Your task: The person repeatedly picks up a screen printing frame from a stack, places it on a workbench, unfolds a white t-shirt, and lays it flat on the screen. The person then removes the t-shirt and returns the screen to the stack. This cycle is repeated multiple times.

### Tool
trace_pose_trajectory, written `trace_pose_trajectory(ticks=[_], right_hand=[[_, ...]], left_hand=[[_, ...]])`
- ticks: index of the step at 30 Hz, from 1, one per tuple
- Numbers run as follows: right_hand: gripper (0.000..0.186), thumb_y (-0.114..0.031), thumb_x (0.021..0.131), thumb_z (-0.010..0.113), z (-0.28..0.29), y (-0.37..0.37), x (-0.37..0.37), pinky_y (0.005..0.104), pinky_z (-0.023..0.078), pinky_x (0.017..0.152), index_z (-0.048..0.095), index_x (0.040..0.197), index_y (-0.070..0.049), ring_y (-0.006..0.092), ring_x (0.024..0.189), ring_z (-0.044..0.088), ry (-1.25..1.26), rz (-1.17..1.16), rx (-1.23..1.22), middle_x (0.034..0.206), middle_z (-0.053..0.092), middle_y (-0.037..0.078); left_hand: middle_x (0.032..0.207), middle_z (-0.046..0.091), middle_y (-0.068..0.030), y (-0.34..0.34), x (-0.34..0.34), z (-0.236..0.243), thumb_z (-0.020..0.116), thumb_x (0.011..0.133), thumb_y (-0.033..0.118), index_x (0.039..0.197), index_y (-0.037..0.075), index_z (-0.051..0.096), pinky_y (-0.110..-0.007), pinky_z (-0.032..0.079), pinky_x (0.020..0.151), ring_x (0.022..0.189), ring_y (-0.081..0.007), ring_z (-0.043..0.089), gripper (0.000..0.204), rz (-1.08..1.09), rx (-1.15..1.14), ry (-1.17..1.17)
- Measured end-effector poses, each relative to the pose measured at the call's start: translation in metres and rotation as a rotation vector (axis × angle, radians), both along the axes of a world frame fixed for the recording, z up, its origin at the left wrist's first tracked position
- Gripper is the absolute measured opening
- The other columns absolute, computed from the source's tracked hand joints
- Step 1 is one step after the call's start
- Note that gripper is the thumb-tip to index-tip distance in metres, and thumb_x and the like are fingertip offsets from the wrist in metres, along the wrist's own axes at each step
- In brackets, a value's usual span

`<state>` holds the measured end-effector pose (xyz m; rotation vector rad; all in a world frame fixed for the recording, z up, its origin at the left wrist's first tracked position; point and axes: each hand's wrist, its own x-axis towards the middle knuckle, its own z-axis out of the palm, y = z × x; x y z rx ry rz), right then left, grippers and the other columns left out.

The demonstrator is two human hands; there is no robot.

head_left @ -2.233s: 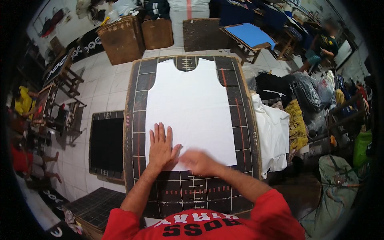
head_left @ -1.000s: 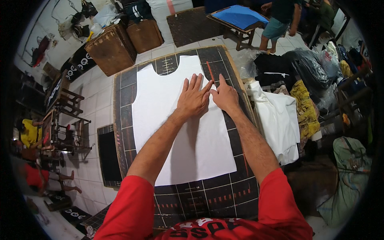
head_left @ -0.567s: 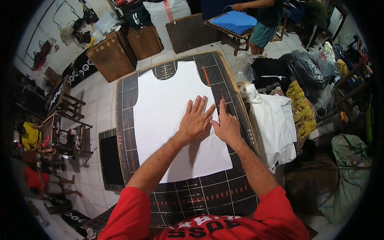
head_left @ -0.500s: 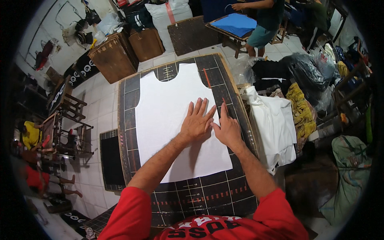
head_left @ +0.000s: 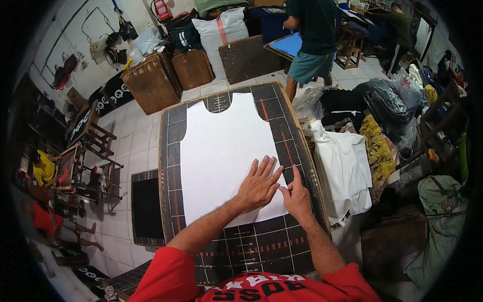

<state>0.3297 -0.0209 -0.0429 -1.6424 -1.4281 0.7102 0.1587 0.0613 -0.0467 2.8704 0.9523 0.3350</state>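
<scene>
A white cloth piece (head_left: 219, 143), cut like a shirt body with neck and armhole curves, lies flat on a dark gridded board (head_left: 249, 239). My left hand (head_left: 259, 183) rests flat on the cloth near its lower right edge, fingers spread. Just right of it, my right hand (head_left: 297, 194) touches that edge, index finger stretched forward, thumb out and the other fingers loosely bent.
A white fabric heap (head_left: 342, 168), yellow cloth (head_left: 377, 146) and bagged garments (head_left: 377, 100) lie at the right. A black board (head_left: 148, 206) sits lower left. A standing co-worker (head_left: 312, 45) is beyond my board by a blue-topped table (head_left: 287, 46); others work at far left and upper right.
Both my hands have slid down along the cloth's right edge toward me, after having moved up it earlier. The co-worker beyond has shifted beside the blue table.
</scene>
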Motion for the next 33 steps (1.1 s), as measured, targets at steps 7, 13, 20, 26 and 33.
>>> trace_pose_trajectory(ticks=[7, 13, 20, 26, 33], right_hand=[[0.069, -0.007, 0.087, 0.074, 0.01, -0.03, 0.014, 0.0351, 0.052, 0.056, 0.039, 0.146, -0.001, 0.0211, 0.059, 0.065, 0.193, 0.009, -0.207, 0.074, 0.063, 0.011], [0.06, -0.004, 0.087, 0.072, 0.004, -0.036, 0.014, 0.0282, 0.05, 0.043, 0.042, 0.139, 0.0, 0.0142, 0.057, 0.064, 0.272, 0.011, -0.196, 0.08, 0.063, 0.01], [0.043, -0.011, 0.09, 0.067, 0.003, -0.017, 0.001, 0.0426, 0.054, 0.077, 0.054, 0.13, -0.001, 0.0292, 0.083, 0.068, -0.069, -0.029, 0.03, 0.09, 0.067, 0.015], [0.064, -0.034, 0.101, 0.053, -0.02, 0.007, -0.043, 0.0525, 0.022, 0.122, 0.039, 0.149, 0.006, 0.0421, 0.148, 0.03, -0.59, 0.267, 0.231, 0.155, 0.038, 0.028], [0.08, -0.051, 0.1, 0.051, -0.04, -0.051, -0.032, 0.0616, 0.008, 0.123, 0.036, 0.149, 0.011, 0.042, 0.152, 0.02, -0.934, 0.284, 0.253, 0.16, 0.028, 0.03]], left_hand=[[0.163, 0.027, -0.0248, -0.024, 0.002, -0.004, 0.04, 0.106, 0.035, 0.156, 0.009, 0.037, -0.061, 0.012, 0.123, 0.153, -0.0428, 0.018, 0.057, 0.045, -0.016, -0.005], [0.162, 0.028, -0.024, -0.062, 0.001, -0.01, 0.043, 0.104, 0.037, 0.156, 0.013, 0.037, -0.062, 0.013, 0.121, 0.153, -0.0431, 0.019, 0.058, 0.034, -0.007, -0.043], [0.159, 0.034, -0.0241, -0.106, 0.0, -0.017, 0.044, 0.105, 0.039, 0.148, 0.008, 0.046, -0.06, 0.016, 0.122, 0.151, -0.0422, 0.024, 0.054, -0.09, -0.116, -0.108], [0.127, 0.061, -0.024, -0.073, -0.094, -0.026, 0.058, 0.093, 0.017, 0.115, -0.001, 0.064, -0.055, 0.038, 0.109, 0.12, -0.0391, 0.058, 0.03, 0.414, -0.045, -0.436], [0.162, 0.025, -0.0293, -0.172, -0.202, -0.027, 0.053, 0.1, 0.049, 0.154, -0.004, 0.032, -0.059, 0.009, 0.123, 0.153, -0.0433, 0.017, 0.078, 0.732, -0.048, -0.078]])
